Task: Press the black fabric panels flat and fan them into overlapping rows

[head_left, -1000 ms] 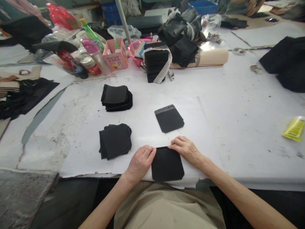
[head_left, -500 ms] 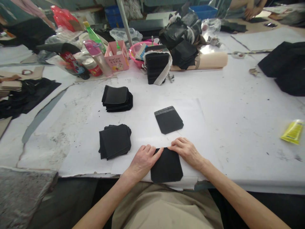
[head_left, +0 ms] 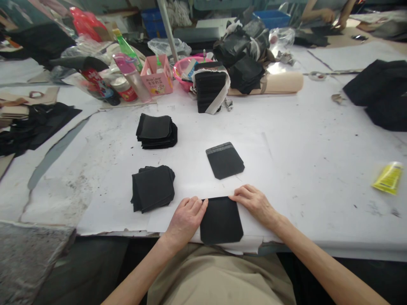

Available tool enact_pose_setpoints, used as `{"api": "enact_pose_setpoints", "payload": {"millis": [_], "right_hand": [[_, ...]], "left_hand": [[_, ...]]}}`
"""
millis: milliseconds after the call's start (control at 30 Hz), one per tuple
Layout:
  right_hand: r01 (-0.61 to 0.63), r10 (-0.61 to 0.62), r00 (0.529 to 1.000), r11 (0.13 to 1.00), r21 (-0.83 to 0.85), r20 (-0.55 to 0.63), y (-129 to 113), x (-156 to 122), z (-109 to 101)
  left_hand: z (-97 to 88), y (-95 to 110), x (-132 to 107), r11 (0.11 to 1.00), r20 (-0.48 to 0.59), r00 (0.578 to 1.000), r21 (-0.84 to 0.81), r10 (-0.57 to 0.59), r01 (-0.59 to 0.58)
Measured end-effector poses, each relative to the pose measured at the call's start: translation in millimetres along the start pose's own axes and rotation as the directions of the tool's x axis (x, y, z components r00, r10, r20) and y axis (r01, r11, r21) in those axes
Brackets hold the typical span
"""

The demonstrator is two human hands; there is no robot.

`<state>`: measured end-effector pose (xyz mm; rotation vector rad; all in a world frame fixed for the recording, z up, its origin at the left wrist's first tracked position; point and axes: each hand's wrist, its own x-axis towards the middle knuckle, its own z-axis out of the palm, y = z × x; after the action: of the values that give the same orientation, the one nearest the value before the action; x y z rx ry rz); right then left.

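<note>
Black fabric piece (head_left: 221, 220) lies flat at the near edge of the white table (head_left: 302, 140) between our 2 hands. Our left hand (head_left: 186, 219) presses its left side and our right hand (head_left: 257, 205) its upper-right corner, fingers flat, clasping nothing.

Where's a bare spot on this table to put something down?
Biggest bare patch: between the single black piece and the yellow tube, past the right hand. A smaller one: between that piece and the near black stack. Round the pink box it is crowded.
</note>
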<state>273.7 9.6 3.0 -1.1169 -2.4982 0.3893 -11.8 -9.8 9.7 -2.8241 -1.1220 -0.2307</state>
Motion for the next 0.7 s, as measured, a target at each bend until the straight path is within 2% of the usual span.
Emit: {"api": "enact_pose_setpoints", "payload": {"millis": [200,367,533,700], "right_hand": [[-0.059,0.06,0.998,0.998,-0.027,0.019,2.7,-14.3,-7.4],[-0.105,0.099,0.992,0.992,-0.069,-0.076,-6.0,-14.6,-6.8],[0.023,-0.026,0.999,0.99,-0.142,-0.023,-17.3,6.1,7.3],[0.053,-0.052,0.999,0.986,-0.161,0.01,-14.4,11.8,11.0]], "left_hand": [[2.8,1.4,-12.1,0.999,-0.053,0.997,-0.01,-0.047,0.046],[4.6,0.2,-13.6,0.998,-0.056,0.997,-0.033,-0.047,0.046],[4.3,0.0,-11.2,0.998,-0.055,0.997,-0.027,-0.053,0.052],[3.9,1.4,-12.6,0.997,-0.06,0.996,-0.036,-0.072,0.07]]}}
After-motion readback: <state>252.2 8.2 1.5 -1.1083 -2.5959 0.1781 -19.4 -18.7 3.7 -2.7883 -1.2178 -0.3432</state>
